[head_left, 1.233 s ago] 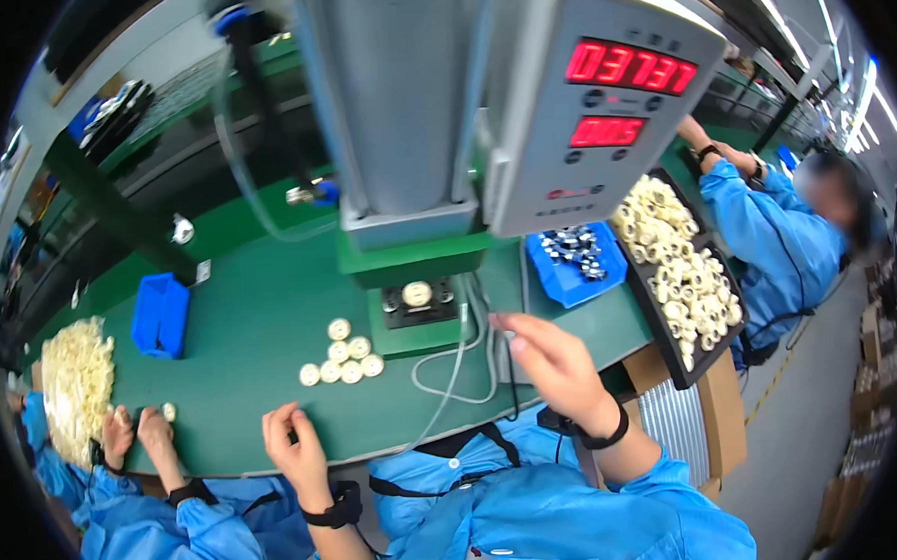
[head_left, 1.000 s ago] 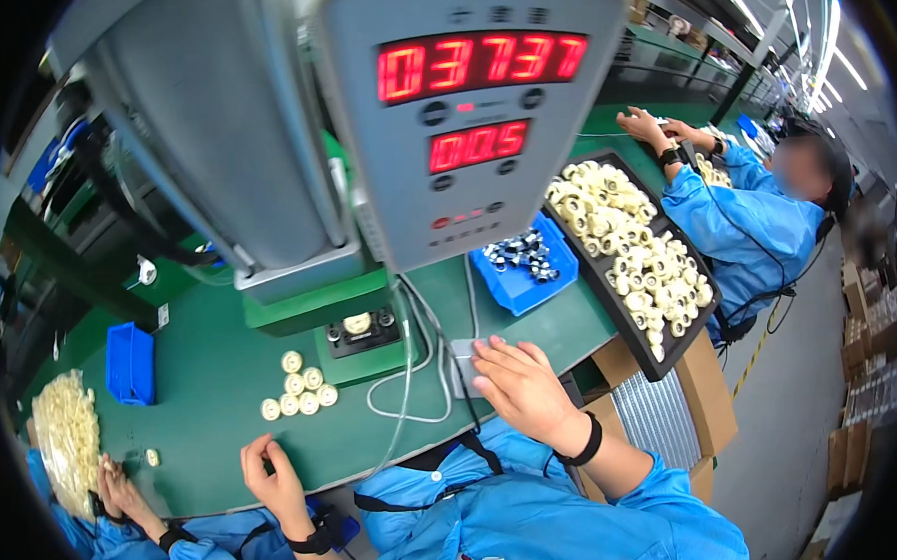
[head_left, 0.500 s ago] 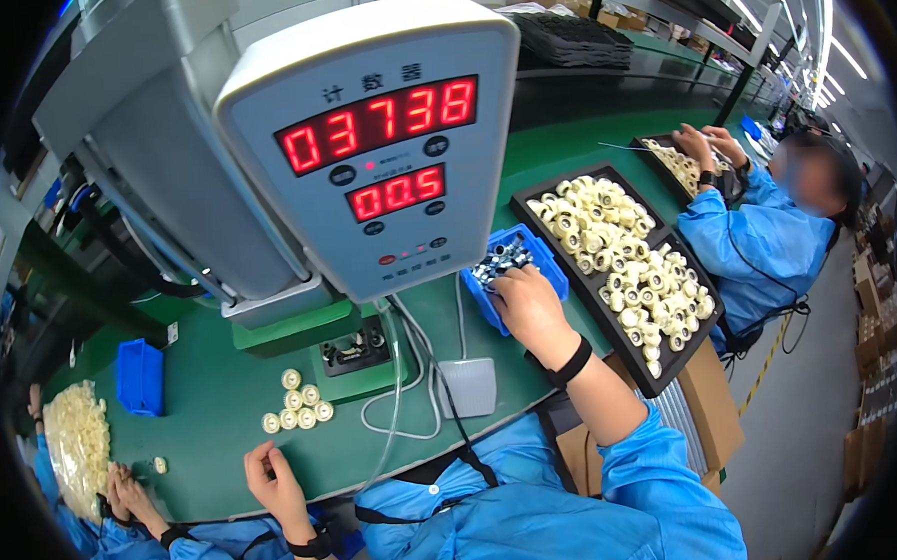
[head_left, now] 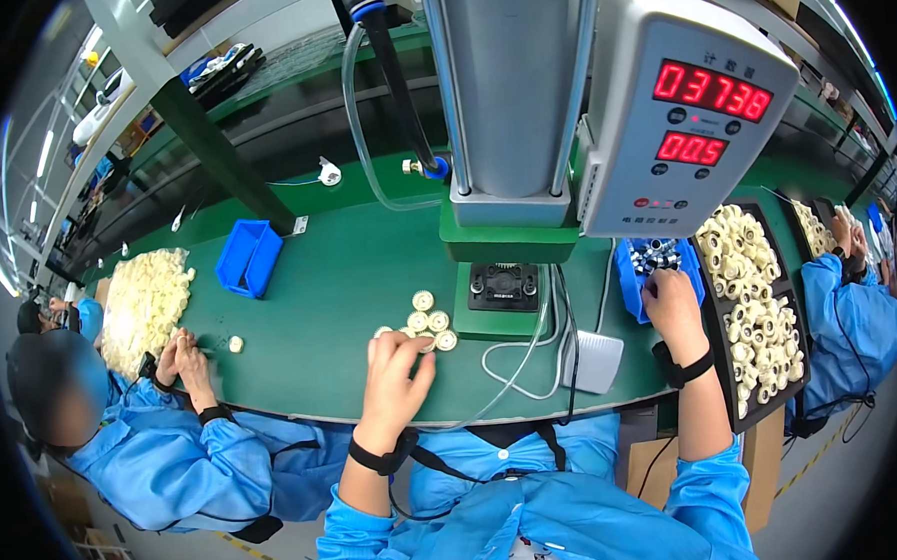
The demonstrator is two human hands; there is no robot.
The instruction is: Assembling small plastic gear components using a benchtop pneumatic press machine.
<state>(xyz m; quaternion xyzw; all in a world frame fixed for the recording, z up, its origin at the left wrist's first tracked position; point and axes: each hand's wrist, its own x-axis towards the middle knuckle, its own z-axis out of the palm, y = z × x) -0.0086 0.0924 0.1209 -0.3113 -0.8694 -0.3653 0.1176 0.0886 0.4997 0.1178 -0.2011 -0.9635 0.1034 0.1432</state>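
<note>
My left hand (head_left: 395,377) reaches over the near edge of a small cluster of round cream plastic parts (head_left: 422,301) on the green table. Its thumb and fingers are apart, the index fingertip against one part; some parts are hidden beneath the fingers. My right hand (head_left: 674,308) is at the near side of a blue bin (head_left: 630,294) of small shiny metal sleeves (head_left: 656,255). The fingers there are curled together, and whatever they pinch is hidden. Between the hands stands a press (head_left: 510,87) with a black fixture (head_left: 503,287) on its green base.
A counter box (head_left: 687,119) with red digits hangs beside the press. Black trays (head_left: 743,419) of cream parts lie at right. Near the cables is a grey foot pedal (head_left: 593,362). At left are an empty blue bin (head_left: 248,257), a bag of cream parts (head_left: 147,303) and a co-worker (head_left: 185,442).
The view has swung left. My left hand has moved forward onto the cluster of cream parts. My right hand has drawn back slightly toward the blue bin's near side.
</note>
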